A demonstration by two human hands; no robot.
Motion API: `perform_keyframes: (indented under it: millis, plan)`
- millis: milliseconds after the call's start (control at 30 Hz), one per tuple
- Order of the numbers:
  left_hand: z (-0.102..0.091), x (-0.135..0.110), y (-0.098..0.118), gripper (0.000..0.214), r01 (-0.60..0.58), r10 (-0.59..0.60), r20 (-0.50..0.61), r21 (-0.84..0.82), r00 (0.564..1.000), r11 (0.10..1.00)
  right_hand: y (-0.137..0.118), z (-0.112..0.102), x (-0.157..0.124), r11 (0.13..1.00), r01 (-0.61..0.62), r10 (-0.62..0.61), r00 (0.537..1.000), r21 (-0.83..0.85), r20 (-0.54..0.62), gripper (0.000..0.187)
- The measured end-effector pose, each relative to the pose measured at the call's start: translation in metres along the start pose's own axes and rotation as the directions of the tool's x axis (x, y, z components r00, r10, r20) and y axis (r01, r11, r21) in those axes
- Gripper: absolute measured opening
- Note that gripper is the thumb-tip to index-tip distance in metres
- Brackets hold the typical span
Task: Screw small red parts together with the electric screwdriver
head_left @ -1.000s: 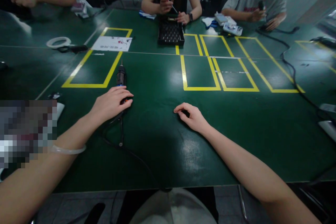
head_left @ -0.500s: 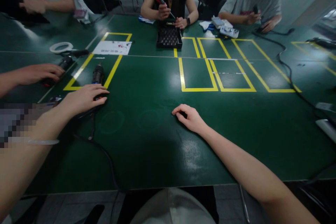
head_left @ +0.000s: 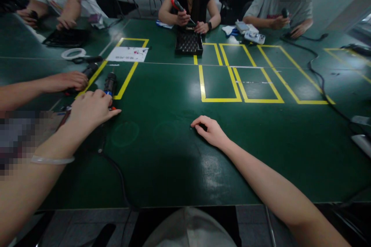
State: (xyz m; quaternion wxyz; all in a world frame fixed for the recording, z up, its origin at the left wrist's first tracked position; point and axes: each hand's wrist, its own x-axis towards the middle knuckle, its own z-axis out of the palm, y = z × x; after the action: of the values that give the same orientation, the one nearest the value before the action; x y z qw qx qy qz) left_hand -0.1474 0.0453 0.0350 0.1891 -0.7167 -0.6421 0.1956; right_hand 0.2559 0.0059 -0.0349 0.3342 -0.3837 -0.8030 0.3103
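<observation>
My left hand [head_left: 93, 109] is over an electric screwdriver [head_left: 109, 84] lying on the green table, its fingers bent down round the body and the thumb out to the right. The screwdriver's dark front end and bit stick out beyond my knuckles; its rear is hidden under the hand. My right hand [head_left: 209, 129] rests on the table near the middle, thumb and index finger curled to a pinch. A tiny dark speck shows at those fingertips, too small to name.
A co-worker's hand [head_left: 71, 82] at left is on another dark screwdriver [head_left: 91, 70]. A white sheet [head_left: 127, 54], a tape roll [head_left: 73, 53] and a black tray [head_left: 189, 51] lie farther back. Yellow tape [head_left: 222, 100] marks the table. A black cable [head_left: 117, 168] runs off the front edge.
My left hand has curled its fingers over the screwdriver, where they were stretched out. The neighbour's hand and tool have shifted right. At far left, a dark tray now lies under another person's hand.
</observation>
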Motion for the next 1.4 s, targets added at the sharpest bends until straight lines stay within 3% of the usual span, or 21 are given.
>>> perform_keyframes:
  millis: [267,433,533,600,667,700,767,833,967,1067,1200,1400]
  plan:
    - [-0.008,0.001,0.004,0.051,0.049,-0.042,0.065,-0.122,0.997,0.991,0.0,0.0,0.0,1.0,0.005,-0.005,1.0,0.002,0.003,0.016]
    - [-0.024,0.0,0.007,0.049,0.124,-0.104,0.148,-0.135,0.984,0.983,0.001,0.001,0.0,1.0,-0.006,0.006,1.0,-0.001,0.001,0.016]
    - [-0.039,-0.002,0.023,0.048,0.161,-0.122,0.138,-0.321,0.983,0.933,0.001,0.001,0.001,1.0,-0.007,0.007,1.0,0.002,0.001,0.016]
    - [-0.049,-0.005,0.045,0.043,0.04,0.02,0.088,-0.623,0.996,0.781,0.001,0.001,0.001,1.0,-0.007,0.007,1.0,0.009,0.004,0.016]
    - [-0.058,-0.009,0.075,0.039,-0.081,0.224,0.021,-0.895,0.974,0.439,0.001,0.001,0.001,1.0,-0.006,0.006,1.0,0.016,0.003,0.016]
    - [-0.061,-0.012,0.091,0.039,-0.077,0.293,0.017,-0.949,0.956,0.306,0.001,0.001,0.001,1.0,-0.005,0.005,1.0,0.018,0.0,0.016]
    - [-0.067,-0.018,0.123,0.037,-0.076,0.403,-0.015,-0.988,0.915,0.135,0.001,0.001,0.0,1.0,-0.003,0.003,1.0,0.025,-0.004,0.016]
    - [-0.069,-0.022,0.151,0.036,-0.074,0.462,-0.055,-0.997,0.885,0.023,0.002,0.002,0.0,0.999,-0.005,0.006,1.0,0.044,-0.009,0.016]
    - [-0.065,-0.025,0.183,0.034,0.047,0.469,-0.059,-0.976,0.881,-0.211,0.003,0.003,-0.002,0.994,-0.017,0.017,1.0,0.108,0.001,0.019]
    - [-0.06,-0.026,0.19,0.032,0.137,0.461,-0.014,-0.946,0.887,-0.294,0.0,0.003,-0.001,0.99,0.003,-0.01,0.999,0.139,0.048,0.026]
    - [-0.059,-0.028,0.19,0.055,0.167,0.433,0.003,-0.925,0.901,-0.341,-0.004,0.002,0.0,0.985,0.001,-0.014,0.997,0.173,0.078,0.025]
    - [-0.06,-0.033,0.191,0.071,0.151,0.501,-0.078,-0.904,0.862,-0.4,-0.005,0.003,0.001,0.986,-0.009,-0.009,0.994,0.169,0.107,0.018]
